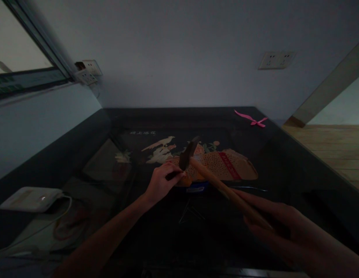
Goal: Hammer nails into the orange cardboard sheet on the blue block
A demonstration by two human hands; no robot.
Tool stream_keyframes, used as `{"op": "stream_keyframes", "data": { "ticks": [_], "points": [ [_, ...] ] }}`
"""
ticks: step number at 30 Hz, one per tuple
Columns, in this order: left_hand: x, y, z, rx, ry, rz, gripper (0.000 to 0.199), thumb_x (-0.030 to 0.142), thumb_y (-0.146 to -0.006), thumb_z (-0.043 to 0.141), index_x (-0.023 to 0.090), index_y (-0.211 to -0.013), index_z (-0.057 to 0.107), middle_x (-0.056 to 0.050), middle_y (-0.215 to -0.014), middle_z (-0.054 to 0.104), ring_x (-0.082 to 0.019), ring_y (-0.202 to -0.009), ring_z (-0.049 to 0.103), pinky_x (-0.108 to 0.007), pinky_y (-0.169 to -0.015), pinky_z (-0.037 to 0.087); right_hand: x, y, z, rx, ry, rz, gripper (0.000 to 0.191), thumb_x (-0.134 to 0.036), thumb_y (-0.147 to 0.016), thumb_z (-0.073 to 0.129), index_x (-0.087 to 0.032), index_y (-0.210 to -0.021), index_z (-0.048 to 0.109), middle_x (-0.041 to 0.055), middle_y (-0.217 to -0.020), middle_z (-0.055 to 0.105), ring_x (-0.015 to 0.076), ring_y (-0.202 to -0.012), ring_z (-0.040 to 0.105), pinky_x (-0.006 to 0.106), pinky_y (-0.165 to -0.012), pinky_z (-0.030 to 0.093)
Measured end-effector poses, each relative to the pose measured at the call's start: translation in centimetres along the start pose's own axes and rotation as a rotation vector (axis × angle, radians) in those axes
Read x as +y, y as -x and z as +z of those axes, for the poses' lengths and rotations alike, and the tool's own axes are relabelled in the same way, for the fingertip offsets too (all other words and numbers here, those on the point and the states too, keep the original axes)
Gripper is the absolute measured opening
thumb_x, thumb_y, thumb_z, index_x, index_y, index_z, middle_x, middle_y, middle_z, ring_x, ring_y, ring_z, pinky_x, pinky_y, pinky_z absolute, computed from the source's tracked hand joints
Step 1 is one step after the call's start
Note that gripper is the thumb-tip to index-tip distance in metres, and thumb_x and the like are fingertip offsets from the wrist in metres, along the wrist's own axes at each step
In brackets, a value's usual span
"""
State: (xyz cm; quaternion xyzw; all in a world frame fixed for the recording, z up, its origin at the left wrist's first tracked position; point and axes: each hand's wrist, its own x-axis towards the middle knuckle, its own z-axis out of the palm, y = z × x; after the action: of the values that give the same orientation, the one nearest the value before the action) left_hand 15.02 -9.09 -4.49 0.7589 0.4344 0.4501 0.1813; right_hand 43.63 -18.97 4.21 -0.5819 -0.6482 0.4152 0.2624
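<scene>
My right hand (286,224) is wrapped around the wooden handle of a hammer (225,189). The hammer's dark metal head is over the tips of my left hand (164,178), whose thumb and index finger are pinched together. What they pinch is too small and dark to make out. Under the hammer head lies an orange-tan, sole-shaped piece (215,165) covered with dark dots, with a red band of lettering across its right part. A blue object (196,188) shows beneath its near edge.
The dark glossy table (156,239) carries an inlaid bird-and-flower picture (160,148). Several thin pins or nails (191,211) and a thin wire-like strip (250,188) lie near the hands. A pink ribbon (254,120) is at the far right; a white device with a cable (30,199) at left.
</scene>
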Motion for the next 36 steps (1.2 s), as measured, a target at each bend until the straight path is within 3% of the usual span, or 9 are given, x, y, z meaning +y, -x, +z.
{"op": "stream_keyframes", "data": {
  "ticks": [5,9,16,21,27,30,33,36],
  "points": [
    [0.0,0.0,0.1,-0.011,-0.024,0.0,0.008,0.02,-0.082,0.067,0.016,-0.076,0.068,-0.004,-0.077,0.07,-0.017,-0.074,0.066,-0.026,-0.068,0.054,-0.5,-0.2,-0.1,-0.07,-0.014,-0.022,0.049,-0.039,-0.079,0.063,-0.031,-0.127,0.064,0.0046,-0.111,0.074,0.0271,-0.099,0.068,0.041,-0.09,0.053],
    [0.1,0.0,0.1,0.006,-0.027,0.005,0.009,0.02,-0.082,0.067,0.017,-0.073,0.067,-0.002,-0.075,0.069,-0.015,-0.071,0.065,-0.026,-0.069,0.054,-0.3,0.0,-0.2,0.002,0.01,-0.009,0.053,-0.041,-0.078,0.066,-0.03,-0.129,0.062,0.0063,-0.123,0.069,0.0303,-0.108,0.064,0.047,-0.098,0.047],
    [-0.1,0.1,0.1,-0.011,-0.028,0.014,0.007,0.018,-0.081,0.066,0.015,-0.076,0.067,-0.004,-0.078,0.069,-0.017,-0.074,0.066,-0.026,-0.067,0.054,0.2,0.0,0.6,-0.003,-0.125,-0.018,0.047,-0.033,-0.076,0.066,-0.035,-0.123,0.067,0.0031,-0.112,0.074,0.028,-0.1,0.068,0.041,-0.089,0.054],
    [0.0,0.0,0.1,-0.006,-0.02,0.011,0.005,0.018,-0.081,0.067,0.016,-0.077,0.068,-0.003,-0.076,0.069,-0.015,-0.072,0.065,-0.026,-0.069,0.054,0.5,0.5,0.2,0.073,-0.117,0.004,0.047,-0.037,-0.073,0.072,-0.034,-0.12,0.069,0.0047,-0.115,0.073,0.0291,-0.101,0.067,0.043,-0.093,0.051],
    [0.1,0.0,0.1,-0.025,-0.049,0.012,0.005,0.013,-0.079,0.065,0.016,-0.077,0.068,-0.004,-0.079,0.069,-0.017,-0.076,0.066,-0.027,-0.069,0.054,0.1,0.2,0.8,0.008,-0.17,-0.015,0.044,-0.034,-0.074,0.07,-0.033,-0.118,0.07,0.0039,-0.112,0.074,0.0296,-0.102,0.067,0.044,-0.094,0.05],
    [0.2,0.0,0.0,-0.038,-0.047,-0.013,0.007,0.014,-0.08,0.064,0.016,-0.078,0.069,-0.003,-0.079,0.069,-0.016,-0.074,0.065,-0.026,-0.067,0.053,0.0,0.4,0.8,0.046,-0.166,0.021,0.045,-0.035,-0.073,0.072,-0.034,-0.118,0.07,0.0033,-0.112,0.074,0.0296,-0.102,0.066,0.043,-0.094,0.049],
    [0.3,-0.1,-0.1,-0.045,-0.035,-0.03,0.007,0.016,-0.082,0.064,0.016,-0.079,0.07,-0.003,-0.078,0.069,-0.015,-0.072,0.065,-0.024,-0.064,0.052,-0.1,1.0,0.8,0.1,-0.177,0.064,0.043,-0.036,-0.071,0.074,-0.035,-0.115,0.072,0.0029,-0.109,0.075,0.0287,-0.099,0.067,0.039,-0.086,0.054],
    [0.4,-0.2,-0.3,-0.031,-0.023,0.013,0.006,0.018,-0.083,0.065,0.017,-0.081,0.071,-0.003,-0.078,0.07,-0.016,-0.073,0.065,-0.026,-0.067,0.053,-0.2,1.5,0.9,0.13,-0.221,0.078,0.044,-0.041,-0.072,0.072,-0.034,-0.115,0.072,0.0041,-0.097,0.076,0.0253,-0.083,0.068,0.033,-0.07,0.057]
  ]
}}
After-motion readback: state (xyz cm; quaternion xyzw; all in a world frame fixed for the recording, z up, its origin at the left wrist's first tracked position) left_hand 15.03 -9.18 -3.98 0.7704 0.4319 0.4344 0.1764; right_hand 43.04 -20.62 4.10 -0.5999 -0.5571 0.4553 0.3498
